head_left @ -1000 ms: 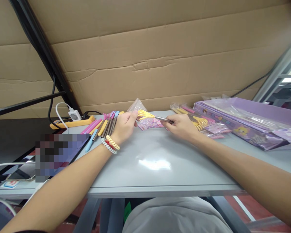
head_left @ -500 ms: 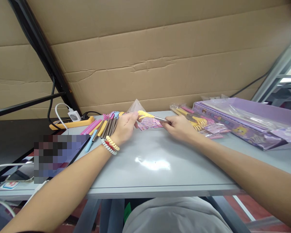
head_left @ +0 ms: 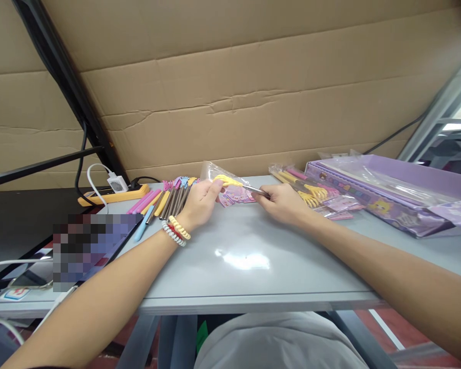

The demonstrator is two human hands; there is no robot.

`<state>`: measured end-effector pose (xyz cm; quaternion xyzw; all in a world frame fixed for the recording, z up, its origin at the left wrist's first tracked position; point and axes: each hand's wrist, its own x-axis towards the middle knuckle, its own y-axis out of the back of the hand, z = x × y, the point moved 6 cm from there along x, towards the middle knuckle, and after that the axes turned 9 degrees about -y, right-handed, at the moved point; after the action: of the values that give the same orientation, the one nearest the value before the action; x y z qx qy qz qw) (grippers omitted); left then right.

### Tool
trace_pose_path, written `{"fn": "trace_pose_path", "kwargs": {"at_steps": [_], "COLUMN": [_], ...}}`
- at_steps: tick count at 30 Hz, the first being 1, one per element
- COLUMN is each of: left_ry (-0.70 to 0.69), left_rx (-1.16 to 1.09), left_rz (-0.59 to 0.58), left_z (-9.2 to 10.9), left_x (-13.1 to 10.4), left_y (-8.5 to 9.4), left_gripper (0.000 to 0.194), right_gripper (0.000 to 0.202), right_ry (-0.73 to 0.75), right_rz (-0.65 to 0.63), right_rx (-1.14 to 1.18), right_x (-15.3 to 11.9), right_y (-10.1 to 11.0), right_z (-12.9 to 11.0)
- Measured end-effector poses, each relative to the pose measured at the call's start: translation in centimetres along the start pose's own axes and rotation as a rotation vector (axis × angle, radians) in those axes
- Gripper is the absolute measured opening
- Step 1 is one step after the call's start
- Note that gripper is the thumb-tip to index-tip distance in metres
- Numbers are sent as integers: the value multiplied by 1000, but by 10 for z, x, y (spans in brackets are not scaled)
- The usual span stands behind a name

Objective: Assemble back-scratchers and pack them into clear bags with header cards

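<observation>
My right hand (head_left: 286,202) is closed on the metal rod of a back scratcher (head_left: 230,181) with a yellow hand-shaped head. The rod slants to the left, so the head lies close to the fingertips of my left hand (head_left: 200,201). Those fingers are pinched on a clear plastic bag (head_left: 211,170), which spreads behind and around the yellow head. Whether the head is inside the bag or only in front of it, I cannot tell. Pink printed cards (head_left: 238,196) lie on the table just beneath.
Left of my hands lie several loose back scratchers (head_left: 171,200) with coloured handles. On the right are bagged ones (head_left: 311,192) and a purple box (head_left: 388,205). A yellow power strip (head_left: 115,196) and a blurred-out screen (head_left: 100,246) sit at left. Cardboard (head_left: 230,92) stands behind the table.
The bag, which stood up in a peak behind my left hand, now extends rightward along the yellow head and rod. My hands have shifted only slightly.
</observation>
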<state>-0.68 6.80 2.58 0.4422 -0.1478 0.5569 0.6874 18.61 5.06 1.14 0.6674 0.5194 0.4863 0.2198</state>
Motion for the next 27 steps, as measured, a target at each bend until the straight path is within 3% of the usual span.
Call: {"fn": "trace_pose_path", "kwargs": {"at_steps": [7, 14, 27], "left_ry": [28, 63, 34], "left_rx": [115, 114, 112], "left_rz": [185, 281, 308], "left_z": [0, 1, 2], "left_x": [2, 3, 4], "left_y": [16, 24, 28], "left_gripper": [50, 39, 31], "right_gripper": [38, 39, 37], "right_ry": [-10, -7, -64], "right_rz": [-8, 0, -19], "right_rx": [-5, -11, -55], "right_x": [1, 2, 3], "right_y": [-1, -1, 1], "right_z": [1, 3, 6]}}
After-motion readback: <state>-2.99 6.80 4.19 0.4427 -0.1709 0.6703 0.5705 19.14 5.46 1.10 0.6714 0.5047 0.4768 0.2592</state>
